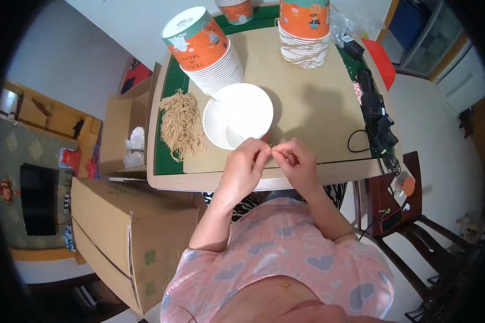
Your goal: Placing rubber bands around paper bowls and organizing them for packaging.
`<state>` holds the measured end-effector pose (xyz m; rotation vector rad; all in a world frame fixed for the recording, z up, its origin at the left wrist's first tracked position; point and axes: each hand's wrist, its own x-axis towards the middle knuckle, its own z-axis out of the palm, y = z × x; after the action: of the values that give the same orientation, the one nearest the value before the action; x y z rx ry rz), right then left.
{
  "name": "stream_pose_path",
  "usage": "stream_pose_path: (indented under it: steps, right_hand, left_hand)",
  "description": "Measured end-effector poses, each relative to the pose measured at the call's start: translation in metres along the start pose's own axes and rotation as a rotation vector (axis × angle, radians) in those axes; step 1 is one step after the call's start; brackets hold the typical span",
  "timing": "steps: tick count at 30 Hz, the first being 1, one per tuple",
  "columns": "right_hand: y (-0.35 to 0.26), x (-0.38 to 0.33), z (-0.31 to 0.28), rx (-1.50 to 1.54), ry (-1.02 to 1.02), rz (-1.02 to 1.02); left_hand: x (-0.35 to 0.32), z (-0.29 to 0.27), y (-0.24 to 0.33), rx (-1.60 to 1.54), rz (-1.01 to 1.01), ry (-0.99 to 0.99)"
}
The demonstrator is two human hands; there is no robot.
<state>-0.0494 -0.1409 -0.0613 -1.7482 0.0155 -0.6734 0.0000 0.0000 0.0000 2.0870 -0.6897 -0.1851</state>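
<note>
Both hands meet at the near edge of the surface: the left hand [246, 163] and the right hand [296, 161] are fingertip to fingertip, each pinched narrow on a thin tan strand of twine [270, 151] that runs between them, too fine to make out fully. Just beyond the fingers lies a white paper bowl lid [242, 110], round and shallow, overlapping a second white one under its left side. To the left of those, a loose heap of tan twine pieces [181, 125] lies across the green border of the surface [312, 102], whose middle is covered by a tan board. Further off on the left, a tilted stack of orange paper bowls with white ribbed rims [205, 48] leans toward the lids. At the far right stands an upright stack of orange paper bowls [305, 32], bound with twine. Along the right edge runs a black cable with adapters [374, 116]. Off the surface, a brown cardboard box [129, 237] sits near left, and a dark wooden chair [399, 215] near right.
</note>
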Motion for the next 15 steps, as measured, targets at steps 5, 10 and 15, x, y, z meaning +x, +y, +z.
stream_pose_path:
  steps: [5, 10, 15]
  right_hand:
    - [0.001, 0.004, 0.0, 0.012, -0.004, -0.015]
    - [0.024, 0.011, 0.012, 0.152, 0.015, 0.141]
    - [0.035, 0.016, 0.021, 0.196, 0.022, 0.186]
  left_hand:
    - [0.005, 0.001, 0.005, 0.089, 0.042, 0.057]
    - [0.029, -0.004, -0.007, 0.147, 0.12, 0.156]
    - [0.048, -0.003, -0.041, -0.031, -0.091, -0.067]
